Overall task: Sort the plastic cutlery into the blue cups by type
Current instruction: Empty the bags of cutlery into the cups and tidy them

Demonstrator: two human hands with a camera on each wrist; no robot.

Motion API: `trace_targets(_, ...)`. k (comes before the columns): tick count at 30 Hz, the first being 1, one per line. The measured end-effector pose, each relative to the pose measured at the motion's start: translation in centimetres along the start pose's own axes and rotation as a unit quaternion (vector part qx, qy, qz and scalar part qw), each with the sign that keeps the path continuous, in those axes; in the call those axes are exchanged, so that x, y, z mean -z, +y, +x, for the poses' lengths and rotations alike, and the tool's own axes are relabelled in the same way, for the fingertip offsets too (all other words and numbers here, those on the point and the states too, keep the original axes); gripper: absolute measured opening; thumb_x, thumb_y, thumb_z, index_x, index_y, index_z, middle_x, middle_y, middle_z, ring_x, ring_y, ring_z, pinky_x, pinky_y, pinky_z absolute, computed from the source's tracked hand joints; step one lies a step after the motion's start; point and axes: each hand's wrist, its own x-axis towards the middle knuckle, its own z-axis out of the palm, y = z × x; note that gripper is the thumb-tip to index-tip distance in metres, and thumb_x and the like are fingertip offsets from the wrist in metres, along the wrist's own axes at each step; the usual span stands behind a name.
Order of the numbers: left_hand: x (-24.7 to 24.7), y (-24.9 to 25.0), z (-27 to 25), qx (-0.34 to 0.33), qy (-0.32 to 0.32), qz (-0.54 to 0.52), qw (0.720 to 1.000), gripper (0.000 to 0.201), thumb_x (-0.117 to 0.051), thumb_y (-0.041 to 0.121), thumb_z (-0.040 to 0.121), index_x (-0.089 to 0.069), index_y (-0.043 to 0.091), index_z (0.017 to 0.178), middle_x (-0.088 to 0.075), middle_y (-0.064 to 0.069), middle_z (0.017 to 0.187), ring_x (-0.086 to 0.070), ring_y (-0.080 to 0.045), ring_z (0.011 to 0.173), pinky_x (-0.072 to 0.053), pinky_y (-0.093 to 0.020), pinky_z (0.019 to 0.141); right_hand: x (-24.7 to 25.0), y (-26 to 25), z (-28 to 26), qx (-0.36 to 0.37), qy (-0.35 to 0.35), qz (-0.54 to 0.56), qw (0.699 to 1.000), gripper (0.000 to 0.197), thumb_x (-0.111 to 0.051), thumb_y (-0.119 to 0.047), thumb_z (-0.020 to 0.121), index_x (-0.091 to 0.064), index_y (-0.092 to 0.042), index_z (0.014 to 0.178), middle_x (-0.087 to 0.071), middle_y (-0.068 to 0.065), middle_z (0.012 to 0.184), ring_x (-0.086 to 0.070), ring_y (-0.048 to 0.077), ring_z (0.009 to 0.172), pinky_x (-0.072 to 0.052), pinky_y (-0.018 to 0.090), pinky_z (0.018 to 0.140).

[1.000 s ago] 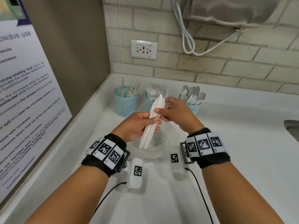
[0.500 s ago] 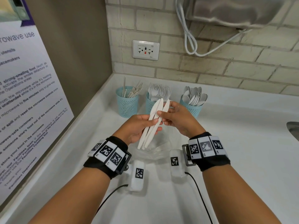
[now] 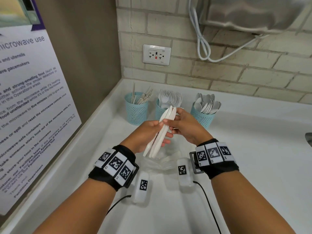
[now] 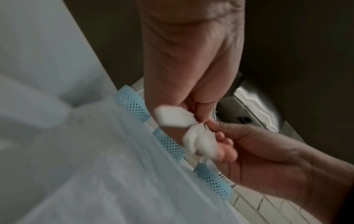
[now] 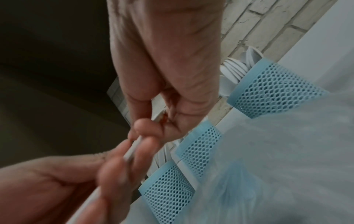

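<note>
Your left hand (image 3: 148, 135) grips a small bundle of white plastic knives (image 3: 163, 132), thumb on top and fingers curled beneath, with the bundle slanting from low by your left wrist up toward the cups. Your right hand (image 3: 186, 127) pinches the same knives near their upper half with thumb and fingertips, so both hands hold the bundle together above the counter (image 3: 253, 149). In the left wrist view the handle ends (image 4: 184, 130) show as blurred white shapes between the two hands; in the right wrist view the knives (image 5: 132, 153) appear edge-on, clamped between your left fingers. Three blue mesh cups stand in a row by the brick wall, just beyond your hands: the left cup (image 3: 136, 108) holds a few thin pale pieces whose type you cannot tell from here, the middle cup (image 3: 159, 112) holds forks and sits partly behind the knife tips, and the right cup (image 3: 202, 118) holds spoons. A clear plastic bag (image 3: 158, 163) lies on the counter under your hands, between the two white tagged boxes.
</note>
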Motion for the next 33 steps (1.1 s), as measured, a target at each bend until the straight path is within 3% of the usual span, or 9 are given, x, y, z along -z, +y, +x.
trace_targets(4,0.6,0.8,-0.1,-0.017,0.024,0.062,0.998,0.030,-0.031,0.030,0.103,-0.059,0.020,0.098,-0.063,-0.001,0.076,-0.055,-0.008,0.054,-0.046,-0.020,0.054,-0.6,-1.3,1.1,0.033,-0.019,-0.051,0.998,0.048,-0.067,-0.004,0.084,-0.043,-0.019,0.122,-0.059,0.000,0.075,-0.053,0.004,0.050,-0.042,0.017,0.048)
trace_targets(11,3.4,1.3,-0.2,-0.007,0.078,0.042,0.996,0.044,-0.030,0.041,0.101,-0.065,0.015,0.095,-0.037,0.008,0.055,-0.027,-0.002,0.040,-0.021,-0.015,0.040,-1.6,-4.2,3.7,0.106,0.004,-0.042,0.993,0.044,-0.057,-0.009,0.092,-0.034,-0.015,0.129,-0.059,0.005,0.076,-0.054,0.002,0.043,-0.046,0.015,0.045)
trace_targets(14,3.8,1.0,-0.1,-0.007,0.159,0.028,0.987,0.047,-0.026,0.045,0.100,-0.061,0.014,0.095,-0.041,0.006,0.057,-0.030,-0.004,0.041,-0.023,-0.016,0.040,-2.3,-5.6,4.4,0.128,-0.020,-0.064,0.989,0.035,-0.054,-0.007,0.093,-0.033,-0.012,0.121,-0.059,0.009,0.071,-0.054,0.005,0.041,-0.048,0.021,0.044)
trace_targets(17,4.2,0.0,-0.1,0.007,0.262,0.067,0.963,0.040,-0.028,0.050,0.098,-0.046,0.016,0.110,-0.056,-0.003,0.076,-0.048,-0.011,0.059,-0.038,-0.022,0.053,-2.1,-7.7,6.0,0.210,0.100,-0.045,0.972,0.027,-0.053,-0.006,0.094,-0.032,-0.014,0.109,-0.058,0.011,0.080,-0.056,0.009,0.045,-0.054,0.025,0.050)
trace_targets(20,4.4,-1.5,-0.7,0.032,0.193,0.266,0.944,0.042,-0.058,0.049,0.086,-0.039,0.019,0.109,-0.054,-0.003,0.101,-0.052,-0.017,0.086,-0.040,-0.025,0.066,-2.7,-9.2,7.2,0.285,0.207,-0.018,0.936,0.021,-0.048,-0.006,0.095,-0.031,-0.015,0.103,-0.058,0.011,0.094,-0.057,0.016,0.050,-0.055,0.025,0.052)
trace_targets(23,4.3,-2.3,-1.3,0.058,0.075,0.427,0.899,0.032,-0.072,0.030,0.079,-0.047,0.025,0.099,-0.048,-0.004,0.111,-0.055,-0.020,0.099,-0.041,-0.023,0.072,-4.2,-8.7,7.9,0.316,0.205,-0.072,0.924,0.012,-0.040,-0.008,0.099,-0.031,-0.016,0.102,-0.056,0.004,0.088,-0.056,0.021,0.059,-0.052,0.019,0.052)
trace_targets(25,4.5,-2.1,-1.5,0.050,0.064,0.460,0.884,0.020,-0.066,0.010,0.081,-0.054,0.024,0.090,-0.051,-0.005,0.114,-0.056,-0.021,0.104,-0.042,-0.022,0.077,-4.8,-7.7,8.4,0.313,0.176,-0.140,0.923,0.014,-0.035,-0.005,0.098,-0.032,-0.018,0.101,-0.054,0.004,0.088,-0.056,0.019,0.067,-0.049,0.021,0.055)
trace_targets(29,5.6,-1.5,-2.0,0.050,0.105,0.456,0.882,0.036,-0.046,-0.008,0.084,-0.068,0.019,0.092,-0.056,-0.002,0.120,-0.054,-0.017,0.112,-0.038,-0.018,0.081,-5.0,-6.0,9.6,0.276,0.112,-0.258,0.919,0.020,-0.031,0.001,0.094,-0.036,-0.018,0.100,-0.047,-0.003,0.075,-0.050,0.014,0.073,-0.042,0.026,0.059)
trace_targets(33,7.2,-1.1,-2.7,0.065,0.139,0.438,0.886,0.043,-0.044,-0.009,0.085,-0.069,0.019,0.106,-0.056,0.000,0.129,-0.052,-0.017,0.117,-0.038,-0.017,0.088,-4.9,-5.0,10.8,0.279,0.096,-0.472,0.830,0.021,-0.030,-0.009,0.098,-0.047,-0.010,0.110,-0.052,0.010,0.080,-0.052,0.029,0.078,-0.031,0.030,0.064)
